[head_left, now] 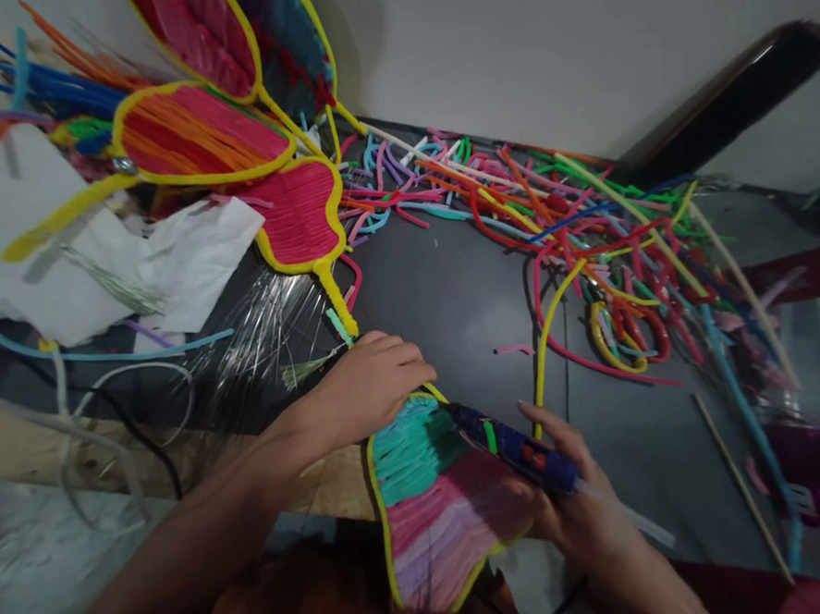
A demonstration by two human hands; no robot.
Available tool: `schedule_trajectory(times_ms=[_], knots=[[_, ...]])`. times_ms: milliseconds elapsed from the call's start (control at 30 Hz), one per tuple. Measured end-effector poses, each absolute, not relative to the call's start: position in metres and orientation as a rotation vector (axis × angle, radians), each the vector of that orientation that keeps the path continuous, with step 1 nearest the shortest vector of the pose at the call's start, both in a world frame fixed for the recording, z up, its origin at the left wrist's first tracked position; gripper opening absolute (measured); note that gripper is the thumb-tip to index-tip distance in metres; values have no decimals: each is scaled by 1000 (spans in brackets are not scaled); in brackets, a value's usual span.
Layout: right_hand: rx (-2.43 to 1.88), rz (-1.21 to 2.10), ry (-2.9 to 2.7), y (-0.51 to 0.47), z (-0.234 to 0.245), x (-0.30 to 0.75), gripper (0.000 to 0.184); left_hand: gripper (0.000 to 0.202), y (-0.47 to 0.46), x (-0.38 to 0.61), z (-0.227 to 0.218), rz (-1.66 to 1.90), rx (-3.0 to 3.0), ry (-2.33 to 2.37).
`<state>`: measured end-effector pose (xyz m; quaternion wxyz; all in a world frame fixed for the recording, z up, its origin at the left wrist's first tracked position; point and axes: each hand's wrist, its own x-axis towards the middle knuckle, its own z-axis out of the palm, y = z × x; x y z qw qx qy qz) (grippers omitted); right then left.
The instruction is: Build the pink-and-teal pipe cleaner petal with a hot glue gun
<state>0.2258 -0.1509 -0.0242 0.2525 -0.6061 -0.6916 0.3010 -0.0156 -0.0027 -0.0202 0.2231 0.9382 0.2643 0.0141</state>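
My left hand [379, 383] grips the top edge of a petal-shaped pipe-cleaner piece [420, 464], banded in teal, pink and lilac inside a yellow fuzzy border. In my right hand [574, 491] is a blue glue gun [516, 444], its nozzle at the piece's upper right edge, close to my left fingers. A clear glue stick [635, 516] juts from its back. One yellow pipe cleaner [543, 354] runs down from the pile to behind my right fingers; whether they touch it, I cannot tell. Just beyond my left hand lies a pink petal piece [300, 216] with a yellow stem.
Loose coloured pipe cleaners [472, 183] are heaped along the back and right of the dark table [436, 278]. More yellow-edged petals [205, 134], crumpled white paper [191, 255] and thin wires [244, 326] lie at left. Scissors [616, 336] and thin wooden sticks [740, 481] are on the right.
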Motion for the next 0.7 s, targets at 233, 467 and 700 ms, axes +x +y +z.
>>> schedule_trajectory(times_ms=[233, 467, 700], knots=[[-1688, 778, -1942, -153, -19, 230, 53, 22, -3, -16, -19, 53, 2555, 762], [-1745, 605, -1979, -153, -3, 249, 51, 25, -5, -19, -15, 20, 2581, 735], [-1975, -47, -2258, -127, -14, 291, 59, 22, -10, -20, -13, 106, 2718, 810]])
